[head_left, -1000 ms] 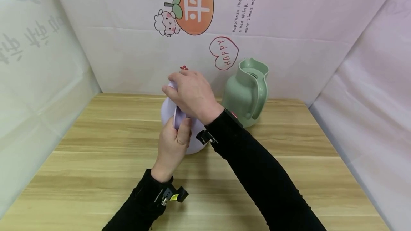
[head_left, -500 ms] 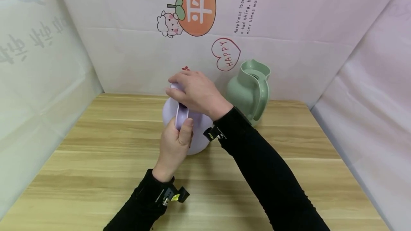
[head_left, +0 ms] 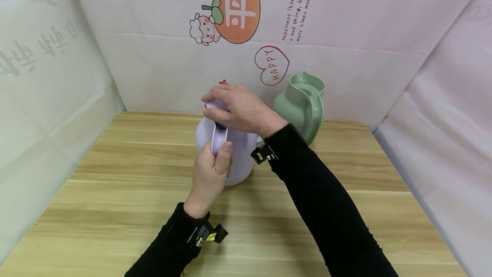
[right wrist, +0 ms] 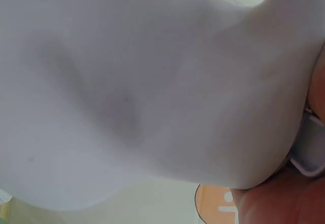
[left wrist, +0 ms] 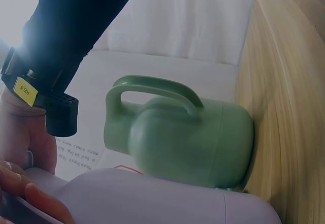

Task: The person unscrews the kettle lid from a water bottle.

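A lavender thermos jug [head_left: 243,157] stands upright on the wooden table. My left hand [head_left: 205,176] grips its handle [head_left: 219,139], thumb on top. Over the mouth of the jug my right hand [head_left: 246,112] pinches the lavender lid [head_left: 217,105] between thumb and fingers, covering much of it. The right wrist view is mostly filled by the jug's pale body [right wrist: 127,107], with the lid [right wrist: 311,145] between the fingers at the right edge. In the left wrist view the jug [left wrist: 152,198] runs along the bottom.
A green thermos jug [head_left: 294,108] stands behind my right wrist, its mouth uncovered and its handle facing forward; the left wrist view shows it close beside the lavender one. Printed white cloth [head_left: 153,72] walls the table [head_left: 127,174] at the back and sides.
My right hand has turned on top of the jug, its wrist swinging to the right and the lid turning with it. My left hand keeps its grip on the handle.
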Tool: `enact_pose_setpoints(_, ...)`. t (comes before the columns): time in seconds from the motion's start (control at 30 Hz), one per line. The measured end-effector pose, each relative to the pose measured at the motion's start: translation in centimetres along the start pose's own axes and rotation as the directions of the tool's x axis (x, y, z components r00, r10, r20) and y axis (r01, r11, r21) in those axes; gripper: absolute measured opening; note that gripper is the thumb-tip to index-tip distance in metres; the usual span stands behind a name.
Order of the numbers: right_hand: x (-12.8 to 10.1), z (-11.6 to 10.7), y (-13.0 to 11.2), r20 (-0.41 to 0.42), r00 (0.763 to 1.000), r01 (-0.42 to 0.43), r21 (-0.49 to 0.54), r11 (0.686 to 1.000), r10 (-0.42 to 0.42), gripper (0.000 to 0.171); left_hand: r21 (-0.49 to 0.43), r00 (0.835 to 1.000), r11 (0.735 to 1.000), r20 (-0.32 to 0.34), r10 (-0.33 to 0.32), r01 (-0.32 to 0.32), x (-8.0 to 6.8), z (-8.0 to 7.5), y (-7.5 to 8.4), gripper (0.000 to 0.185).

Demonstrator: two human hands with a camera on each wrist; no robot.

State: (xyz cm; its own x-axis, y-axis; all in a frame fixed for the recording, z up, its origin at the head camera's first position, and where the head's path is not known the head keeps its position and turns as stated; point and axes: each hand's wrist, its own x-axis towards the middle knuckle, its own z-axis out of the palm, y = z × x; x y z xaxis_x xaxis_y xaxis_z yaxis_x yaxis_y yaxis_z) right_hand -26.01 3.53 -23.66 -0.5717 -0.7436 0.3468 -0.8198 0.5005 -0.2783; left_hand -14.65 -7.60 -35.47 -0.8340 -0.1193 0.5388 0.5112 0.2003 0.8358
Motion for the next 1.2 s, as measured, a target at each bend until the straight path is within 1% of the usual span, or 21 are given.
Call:
enact_pose_setpoints(0.1, 0.0, 0.0, 0.3, 0.006, 1.000, 0.030, 0.000, 1.000, -0.030, 0.036, 0.003, 1.000, 1.000, 0.001, -0.001, 0.001, 0.0, 0.0, 0.0, 0.032)
enact_pose_setpoints(0.2, 0.0, -0.1, 0.3, 0.022, 0.999, 0.041, 0.000, 0.999, -0.041, 0.037, -0.001, 1.000, 1.000, 0.004, -0.010, 0.010, 0.0, 0.0, 0.0, 0.032)
enact_pose_setpoints(0.27, 0.0, -0.2, 0.2, 0.039, 0.999, 0.024, -0.004, 1.000, -0.024, 0.039, -0.001, 1.000, 1.000, 0.007, -0.014, 0.014, 0.0, -0.1, 0.0, 0.031)
enact_pose_setpoints(0.33, -0.1, -0.4, -0.2, 0.057, 0.998, -0.010, -0.012, 1.000, 0.011, 0.042, -0.005, 1.000, 1.000, 0.008, -0.018, 0.018, 0.0, -0.1, -0.1, 0.031)
enact_pose_setpoints(0.4, -0.2, -0.6, -0.7, 0.059, 0.997, -0.046, -0.043, 0.998, 0.049, 0.046, -0.009, 1.000, 1.000, 0.011, -0.019, 0.019, 0.0, -0.1, -0.1, 0.030)
enact_pose_setpoints(0.47, -0.2, -0.7, -1.5, 0.041, 0.994, -0.094, -0.091, 0.991, 0.098, 0.050, -0.019, 1.000, 1.000, 0.016, -0.023, 0.023, 0.0, -0.2, -0.1, 0.030)
enact_pose_setpoints(0.53, -0.1, -0.6, -2.4, 0.005, 0.987, -0.156, -0.158, 0.975, 0.158, 0.055, -0.027, 0.999, 0.999, 0.023, -0.026, 0.026, 0.0, -0.2, -0.2, 0.030)
enact_pose_setpoints(0.67, 0.3, 0.1, -3.9, -0.089, 0.957, -0.288, -0.274, 0.918, 0.274, 0.059, -0.026, 0.999, 0.999, 0.030, -0.026, 0.027, 0.0, -0.3, -0.2, 0.032)
enact_pose_setpoints(0.73, 0.6, 0.6, -4.3, -0.122, 0.942, -0.336, -0.298, 0.894, 0.313, 0.056, -0.017, 0.999, 1.000, 0.027, -0.022, 0.023, 0.1, -0.3, -0.2, 0.034)
enact_pose_setpoints(0.83, 0.7, 1.2, -4.5, -0.141, 0.929, -0.369, -0.304, 0.878, 0.342, 0.049, -0.005, 1.000, 1.000, 0.019, -0.019, 0.019, 0.1, -0.3, -0.1, 0.039)
enact_pose_setpoints(0.9, 0.7, 1.3, -4.5, -0.140, 0.926, -0.378, -0.295, 0.878, 0.351, 0.044, -0.001, 1.000, 1.000, 0.017, -0.018, 0.018, 0.1, -0.3, -0.1, 0.041)
enact_pose_setpoints(0.93, 0.7, 1.3, -4.4, -0.136, 0.928, -0.373, -0.297, 0.879, 0.347, 0.043, -0.004, 1.000, 1.000, 0.017, -0.020, 0.021, 0.1, -0.3, -0.1, 0.042)
enact_pose_setpoints(1.13, 0.7, 1.1, -3.7, -0.108, 0.950, -0.311, -0.294, 0.904, 0.292, 0.044, -0.010, 0.999, 0.999, 0.025, -0.044, 0.044, 0.1, -0.3, 0.1, 0.038)
enact_pose_setpoints(1.2, 0.7, 1.1, -3.5, -0.095, 0.953, -0.302, -0.277, 0.912, 0.287, 0.045, -0.011, 0.998, 0.999, 0.026, -0.051, 0.051, 0.1, -0.3, 0.1, 0.036)
